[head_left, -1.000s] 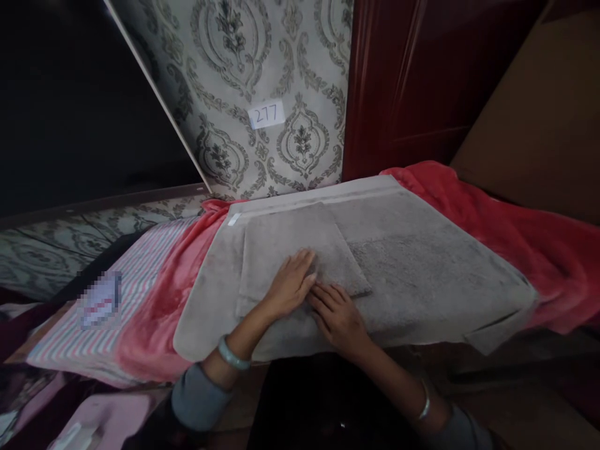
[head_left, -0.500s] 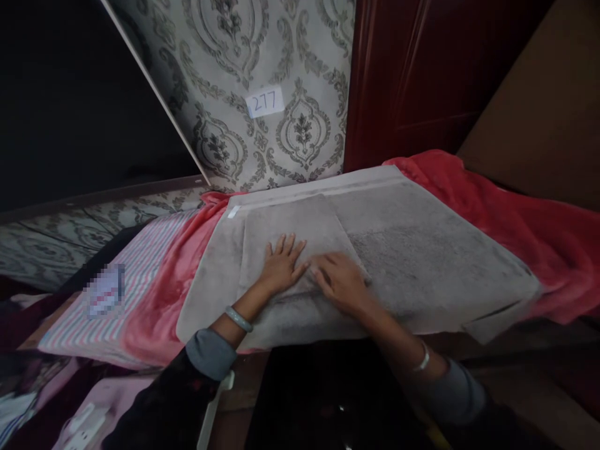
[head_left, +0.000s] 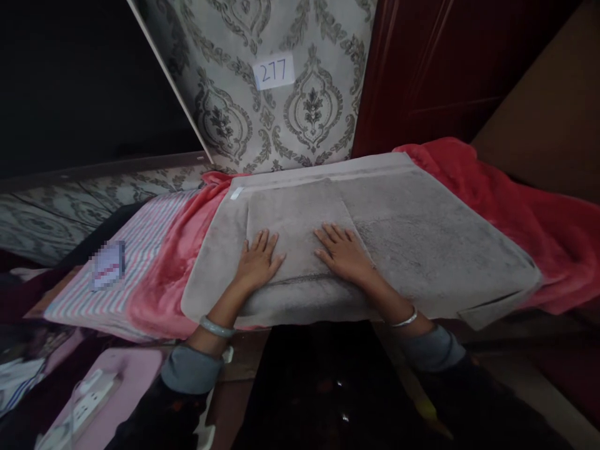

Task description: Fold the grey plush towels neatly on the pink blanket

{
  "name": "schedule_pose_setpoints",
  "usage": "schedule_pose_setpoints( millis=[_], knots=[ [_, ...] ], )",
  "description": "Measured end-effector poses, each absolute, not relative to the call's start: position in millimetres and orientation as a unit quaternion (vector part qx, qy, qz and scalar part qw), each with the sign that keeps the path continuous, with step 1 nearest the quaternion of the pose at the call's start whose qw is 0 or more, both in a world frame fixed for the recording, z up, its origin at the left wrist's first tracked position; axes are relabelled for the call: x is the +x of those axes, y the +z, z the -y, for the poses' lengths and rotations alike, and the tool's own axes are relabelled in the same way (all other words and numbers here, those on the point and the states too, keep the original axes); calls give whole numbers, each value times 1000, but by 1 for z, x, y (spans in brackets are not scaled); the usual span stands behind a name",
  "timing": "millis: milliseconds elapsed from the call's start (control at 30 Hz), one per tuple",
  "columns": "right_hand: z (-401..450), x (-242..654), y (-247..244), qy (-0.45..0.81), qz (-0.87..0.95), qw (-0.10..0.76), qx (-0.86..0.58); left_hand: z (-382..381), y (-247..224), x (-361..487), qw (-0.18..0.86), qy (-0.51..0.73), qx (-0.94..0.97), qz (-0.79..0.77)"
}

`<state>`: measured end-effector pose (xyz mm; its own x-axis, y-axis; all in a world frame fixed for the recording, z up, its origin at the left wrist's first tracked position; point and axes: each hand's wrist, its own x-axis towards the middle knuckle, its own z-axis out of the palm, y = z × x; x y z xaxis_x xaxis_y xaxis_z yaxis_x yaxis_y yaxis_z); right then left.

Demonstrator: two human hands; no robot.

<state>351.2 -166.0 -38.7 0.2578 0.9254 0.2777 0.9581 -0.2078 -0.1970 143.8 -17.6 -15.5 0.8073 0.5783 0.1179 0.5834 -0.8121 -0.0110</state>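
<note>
A large grey plush cloth point(head_left: 431, 256) lies spread out before me, with a small white tag near its far left corner. On it is a smaller grey rectangle of the same-looking fabric point(head_left: 295, 209); whether this is a separate piece or a folded part, I cannot tell. My left hand point(head_left: 257, 261) rests flat on the left part of the rectangle, fingers spread. Toward its right edge my right hand point(head_left: 344, 253) also lies flat with the fingers apart. A dark crease runs across the fabric between my wrists.
Red-pink blankets point(head_left: 506, 206) show beyond both sides of the grey cloth. Striped fabric point(head_left: 135, 256) with a blurred small item lies to the left. Lower left, a power strip point(head_left: 91, 400) sits on a pink surface point(head_left: 135, 362). A dark screen point(head_left: 94, 81) and patterned wall stand behind.
My right hand has gone from a curled, blurred pose beside the left hand to lying flat farther right. The left hand has slid a little left. The view has tilted down.
</note>
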Motion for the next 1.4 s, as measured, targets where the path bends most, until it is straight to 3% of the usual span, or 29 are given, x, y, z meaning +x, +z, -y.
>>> schedule_pose_setpoints(
  millis=[333, 500, 600, 767, 1400],
  knots=[
    [222, 373, -66, -72, 569, 219, -789, 25, -26, 82, -51, -143, -938, 313],
    [236, 364, -47, -101, 546, 265, -788, 57, -20, 106, -6, -229, -911, 343],
    [221, 345, -34, -121, 571, 273, -765, 85, -15, 142, 11, -224, -934, 280],
    [205, 327, -49, -93, 616, 219, -751, 112, -27, 175, 28, -173, -950, 258],
    [251, 318, -64, -142, 554, 283, -770, 118, -50, 101, 19, -252, -914, 317]
  ],
)
